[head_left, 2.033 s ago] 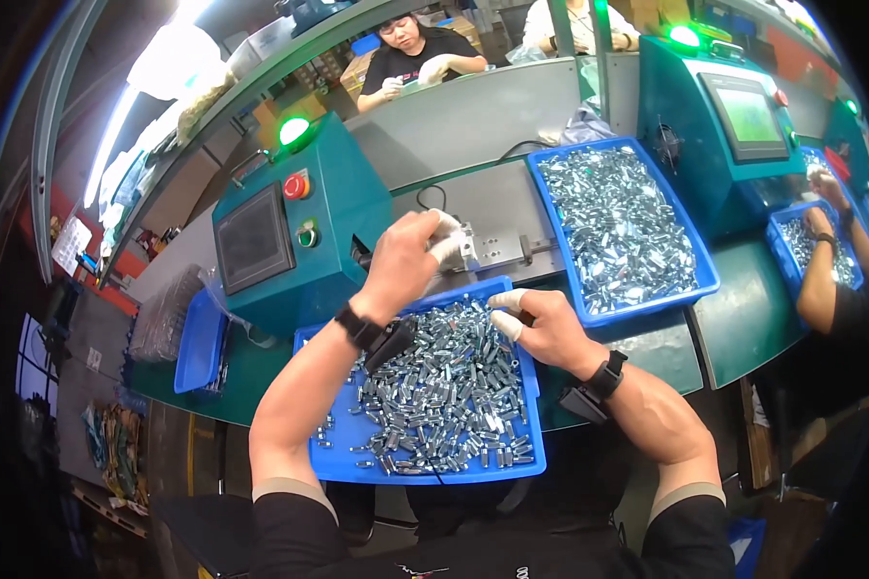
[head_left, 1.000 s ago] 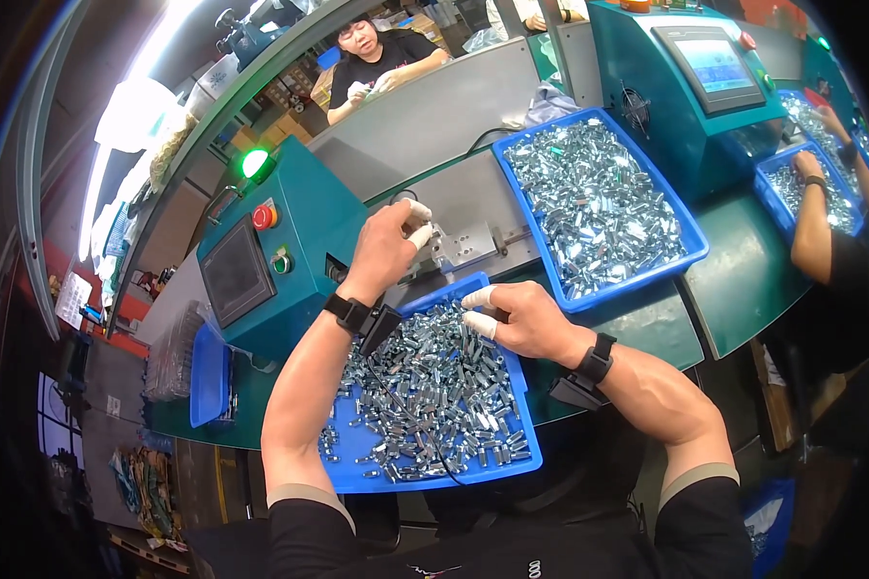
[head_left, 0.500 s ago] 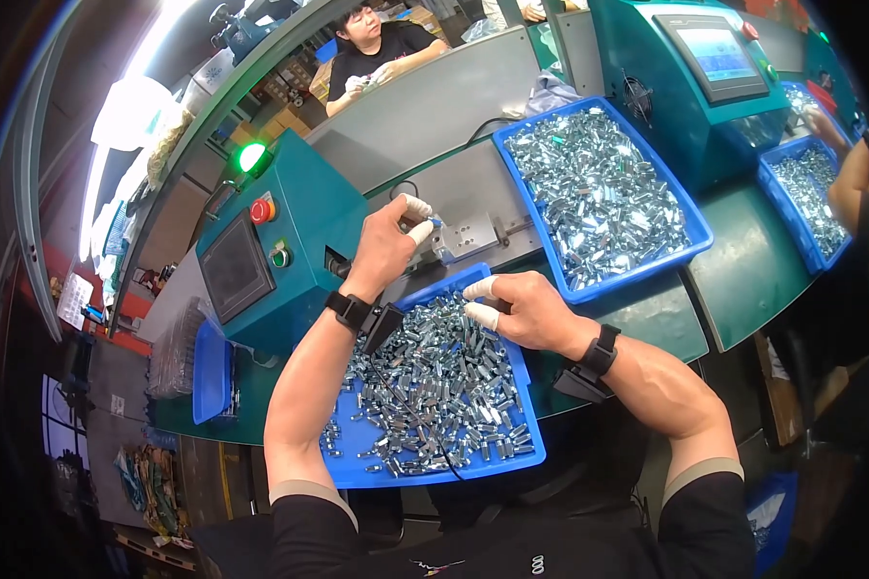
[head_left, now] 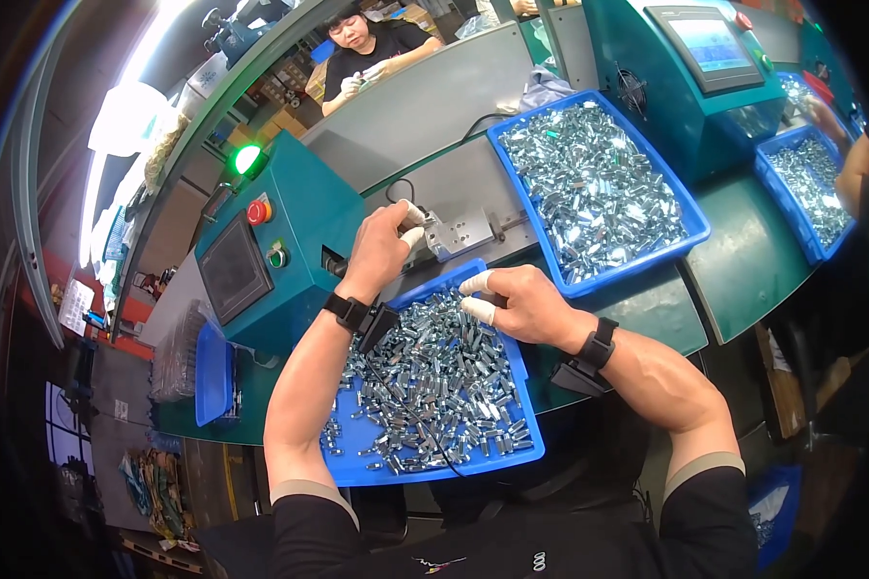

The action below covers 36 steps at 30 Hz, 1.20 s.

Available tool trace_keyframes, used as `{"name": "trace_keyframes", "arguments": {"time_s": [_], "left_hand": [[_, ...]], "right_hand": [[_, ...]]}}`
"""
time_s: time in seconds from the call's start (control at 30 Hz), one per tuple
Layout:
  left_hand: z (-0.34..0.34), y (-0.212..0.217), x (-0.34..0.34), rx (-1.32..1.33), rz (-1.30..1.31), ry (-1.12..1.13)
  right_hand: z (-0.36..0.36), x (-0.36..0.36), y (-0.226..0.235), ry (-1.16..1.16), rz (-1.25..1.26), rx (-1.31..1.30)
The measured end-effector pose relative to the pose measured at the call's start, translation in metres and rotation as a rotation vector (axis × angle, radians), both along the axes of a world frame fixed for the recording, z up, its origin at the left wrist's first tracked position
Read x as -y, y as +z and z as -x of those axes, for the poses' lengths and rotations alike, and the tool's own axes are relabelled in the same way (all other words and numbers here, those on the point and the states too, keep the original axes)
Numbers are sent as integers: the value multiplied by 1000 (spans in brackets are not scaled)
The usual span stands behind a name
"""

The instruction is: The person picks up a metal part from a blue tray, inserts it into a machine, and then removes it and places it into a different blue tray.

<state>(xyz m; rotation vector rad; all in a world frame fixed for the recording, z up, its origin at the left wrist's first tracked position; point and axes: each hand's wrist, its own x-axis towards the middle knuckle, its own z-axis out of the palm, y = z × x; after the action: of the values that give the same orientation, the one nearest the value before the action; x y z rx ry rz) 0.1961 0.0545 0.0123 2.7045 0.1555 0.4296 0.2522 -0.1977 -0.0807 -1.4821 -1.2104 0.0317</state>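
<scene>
My left hand (head_left: 381, 253) reaches up to a small metal fixture (head_left: 459, 233) on the grey machine bed, its white-capped fingertips pinched at the fixture's left end; what they hold is too small to tell. My right hand (head_left: 517, 304) hovers over the upper right corner of a blue tray (head_left: 357, 463) full of several small silvery metal parts (head_left: 434, 386), capped thumb and forefinger close together, seemingly on one part. Both wrists wear black bands.
A teal machine (head_left: 280, 241) with screen, red button and green lamp stands left. A larger blue tray (head_left: 690, 227) of metal parts lies right. A second teal machine (head_left: 705, 68) is behind. A person works across the bench; another person's arm (head_left: 854, 174) is at right.
The view has shifted slightly. My left hand stays at the fixture, and my right hand stays over the tray's upper right corner with little movement.
</scene>
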Motion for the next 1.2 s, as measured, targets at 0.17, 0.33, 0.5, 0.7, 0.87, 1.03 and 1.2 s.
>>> {"name": "trace_keyframes", "arguments": {"time_s": [0.17,0.33,0.5,0.7,0.87,1.03,1.2], "left_hand": [[1,-3,0,54,-195,-57],[13,4,2,131,-501,-164],[62,11,27,246,-380,-130],[165,-13,35,206,-83,-68],[213,-25,32,142,89,34],[220,-32,29,148,204,39],[221,-34,32,120,268,3]], "right_hand": [[0,-2,-3,-5,-31,22],[4,0,6,6,20,-7],[5,-4,10,-17,71,-273],[-18,-47,11,107,77,-349],[-14,-54,29,211,105,-617],[-9,-71,19,247,106,-572],[-10,-74,9,264,82,-568]]}}
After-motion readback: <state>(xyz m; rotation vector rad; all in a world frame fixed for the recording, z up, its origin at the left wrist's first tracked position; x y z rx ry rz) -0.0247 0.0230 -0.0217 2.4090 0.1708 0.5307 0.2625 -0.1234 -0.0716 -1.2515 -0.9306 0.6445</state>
